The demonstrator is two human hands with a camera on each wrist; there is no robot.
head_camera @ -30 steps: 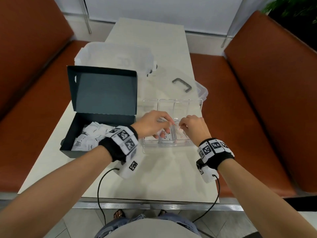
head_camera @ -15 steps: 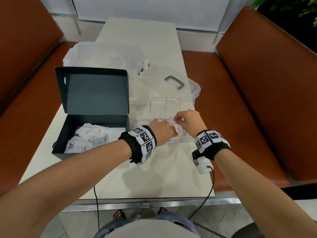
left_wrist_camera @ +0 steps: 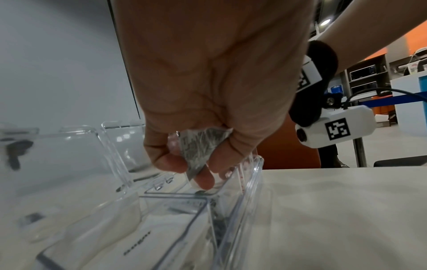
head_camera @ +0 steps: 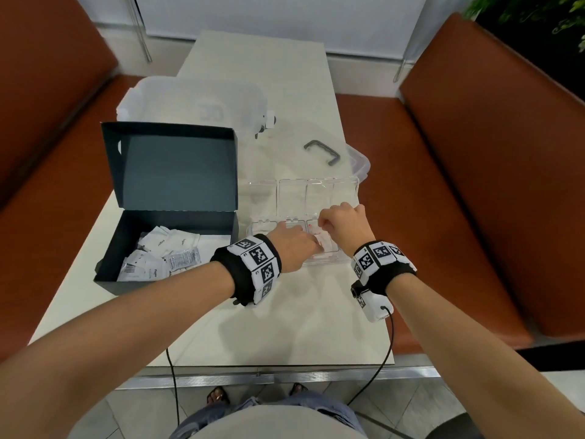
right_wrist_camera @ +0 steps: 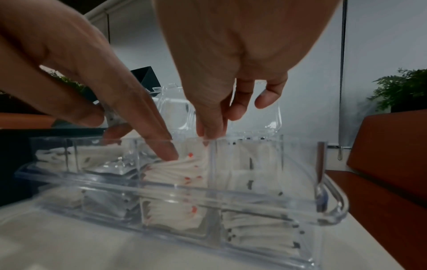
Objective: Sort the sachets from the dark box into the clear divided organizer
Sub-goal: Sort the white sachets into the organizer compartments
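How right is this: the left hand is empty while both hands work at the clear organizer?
Not quite. The left hand is not empty: it pinches a silvery sachet, as the left wrist view shows. Both hands do work at the clear organizer.

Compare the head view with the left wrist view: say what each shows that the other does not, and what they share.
Only the head view shows the open dark box with loose sachets left in it, and both wristbands over the table.

Only the left wrist view shows the silvery sachet that the left hand pinches with curled fingers, held over a compartment.

Both show the clear divided organizer with its lid up, and the right wrist with its camera beside it.
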